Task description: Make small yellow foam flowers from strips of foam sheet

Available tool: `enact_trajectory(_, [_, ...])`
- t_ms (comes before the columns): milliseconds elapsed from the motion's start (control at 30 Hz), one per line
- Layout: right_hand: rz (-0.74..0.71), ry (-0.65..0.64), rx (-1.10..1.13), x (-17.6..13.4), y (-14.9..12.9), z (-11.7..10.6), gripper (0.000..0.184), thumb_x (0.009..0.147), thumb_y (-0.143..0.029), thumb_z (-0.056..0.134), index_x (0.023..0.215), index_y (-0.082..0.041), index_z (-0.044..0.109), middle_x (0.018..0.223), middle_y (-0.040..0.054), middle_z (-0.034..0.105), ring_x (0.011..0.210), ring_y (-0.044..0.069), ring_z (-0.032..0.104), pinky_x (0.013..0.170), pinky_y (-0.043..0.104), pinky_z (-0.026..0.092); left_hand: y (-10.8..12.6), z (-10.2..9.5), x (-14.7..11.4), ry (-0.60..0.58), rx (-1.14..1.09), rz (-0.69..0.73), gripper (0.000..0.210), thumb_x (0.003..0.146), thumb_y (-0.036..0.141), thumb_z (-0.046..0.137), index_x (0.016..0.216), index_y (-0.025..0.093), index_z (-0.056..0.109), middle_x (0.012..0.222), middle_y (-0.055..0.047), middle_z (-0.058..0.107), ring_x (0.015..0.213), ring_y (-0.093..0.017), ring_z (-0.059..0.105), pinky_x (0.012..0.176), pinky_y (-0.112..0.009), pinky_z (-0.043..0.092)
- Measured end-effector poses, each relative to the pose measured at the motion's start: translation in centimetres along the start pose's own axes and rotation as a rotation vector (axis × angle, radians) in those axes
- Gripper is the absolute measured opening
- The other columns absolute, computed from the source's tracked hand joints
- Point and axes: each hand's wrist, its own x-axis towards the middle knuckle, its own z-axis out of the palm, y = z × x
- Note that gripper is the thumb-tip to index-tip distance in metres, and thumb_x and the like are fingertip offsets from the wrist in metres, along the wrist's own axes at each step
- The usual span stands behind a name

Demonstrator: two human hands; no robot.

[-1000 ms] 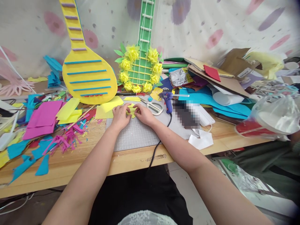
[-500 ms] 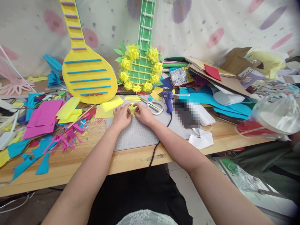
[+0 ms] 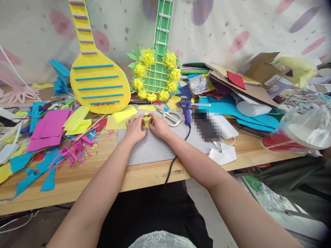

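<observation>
My left hand (image 3: 136,130) and my right hand (image 3: 158,125) meet over the grey cutting mat (image 3: 144,151). Between them they grip a small piece of yellow paper (image 3: 147,121), which the fingers partly cover. Both hands have their fingers curled onto it. Just right of my right hand lie scissors (image 3: 173,119) with pale handles. A blue glue gun (image 3: 186,112) rests further right, its black cord running over the mat and off the table edge. More yellow paper sheets (image 3: 113,123) lie left of my left hand.
Behind stand a yellow paper instrument (image 3: 100,79) and a green one (image 3: 160,51) ringed with yellow paper flowers. Magenta sheets (image 3: 48,131) and blue scraps (image 3: 48,181) cover the left. Cardboard (image 3: 248,89), a face mask (image 3: 223,153) and a plastic-wrapped red cup (image 3: 279,141) are on the right.
The whole view has shifted very slightly. My hands stay in the same place on the yellow paper, with only a small shift of the fingers.
</observation>
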Motion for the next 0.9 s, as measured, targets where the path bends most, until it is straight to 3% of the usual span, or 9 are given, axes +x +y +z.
enact_trajectory(433, [0.012, -0.002, -0.001, -0.19, -0.41, -0.19, 0.038, 0.076, -0.017, 0.044, 0.114, -0.02, 0.049, 0.094, 0.0039, 0.067, 0.085, 0.02, 0.06, 0.069, 0.031, 0.044, -0.14, -0.17, -0.16, -0.001, -0.059, 0.019, 0.051, 0.072, 0.02, 0.055, 0.122, 0.024, 0.045, 0.103, -0.003, 0.067, 0.109, -0.025, 0.049, 0.098, -0.041, 0.027])
enact_trajectory(900, [-0.03, -0.009, -0.085, -0.17, -0.23, 0.09, 0.038, 0.078, -0.017, 0.042, 0.115, -0.019, 0.05, 0.11, 0.0079, 0.06, 0.09, 0.019, 0.057, 0.069, 0.03, 0.044, 0.06, -0.22, -0.12, 0.01, -0.08, -0.023, 0.044, 0.075, 0.021, 0.052, 0.119, 0.024, 0.048, 0.104, -0.002, 0.068, 0.111, -0.025, 0.049, 0.097, -0.042, 0.027])
